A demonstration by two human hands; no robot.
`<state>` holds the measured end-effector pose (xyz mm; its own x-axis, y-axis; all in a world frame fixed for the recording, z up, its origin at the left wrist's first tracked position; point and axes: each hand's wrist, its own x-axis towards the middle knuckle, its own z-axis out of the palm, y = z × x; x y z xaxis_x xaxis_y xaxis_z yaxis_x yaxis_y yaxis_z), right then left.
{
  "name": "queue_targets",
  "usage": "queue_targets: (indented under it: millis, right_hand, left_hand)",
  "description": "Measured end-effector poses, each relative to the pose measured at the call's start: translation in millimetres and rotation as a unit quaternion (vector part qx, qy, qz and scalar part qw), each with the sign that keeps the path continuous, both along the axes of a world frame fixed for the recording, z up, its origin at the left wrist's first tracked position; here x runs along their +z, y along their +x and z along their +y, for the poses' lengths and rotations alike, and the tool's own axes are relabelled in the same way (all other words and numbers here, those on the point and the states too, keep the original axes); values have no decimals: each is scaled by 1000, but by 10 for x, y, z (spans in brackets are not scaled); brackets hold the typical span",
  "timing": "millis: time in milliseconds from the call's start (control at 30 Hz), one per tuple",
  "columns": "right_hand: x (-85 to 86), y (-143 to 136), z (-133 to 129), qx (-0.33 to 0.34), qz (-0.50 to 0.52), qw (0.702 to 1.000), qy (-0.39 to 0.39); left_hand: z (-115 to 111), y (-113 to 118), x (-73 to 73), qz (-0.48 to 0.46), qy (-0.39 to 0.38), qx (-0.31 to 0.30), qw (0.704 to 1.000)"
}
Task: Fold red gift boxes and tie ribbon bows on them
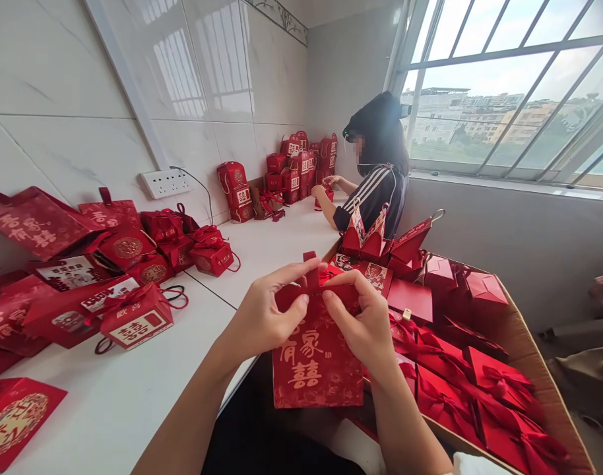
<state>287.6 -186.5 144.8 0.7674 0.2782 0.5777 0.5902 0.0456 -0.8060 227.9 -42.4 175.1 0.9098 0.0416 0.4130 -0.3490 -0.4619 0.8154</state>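
Note:
A red gift bag (316, 373) with pale gold characters hangs upright in front of me, held at its top edge. My left hand (274, 310) pinches the upper left part of the bag, beside a red ribbon loop that stands up at the middle. On the other side of the loop, my right hand (355, 310) grips the top edge between thumb and fingers. Some brighter red material shows between the two hands. The bag's lower part hangs free beyond the edge of the white table (84, 402).
Red boxes and bags (136, 316) are piled on the table at left. A large cardboard box (543, 369) of red gift boxes stands at right. Farther back, a person (380, 165) in a dark striped sleeve handles a red item near stacked boxes (294, 175).

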Motion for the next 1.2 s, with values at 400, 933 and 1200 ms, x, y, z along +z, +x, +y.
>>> queue_targets:
  millis: [400, 933, 1200]
  right_hand:
    - [17, -25, -25, 2, -4, 1000, 3]
    - [-10, -8, -78, 12, 0, 1000, -2]
    - [-12, -10, -68, 14, -6, 1000, 11]
  left_hand:
    - [-34, -22, 38, 7, 32, 24, 999]
    - [-109, 22, 39, 10, 12, 33, 999]
    - [-144, 24, 38, 9, 2, 42, 999]
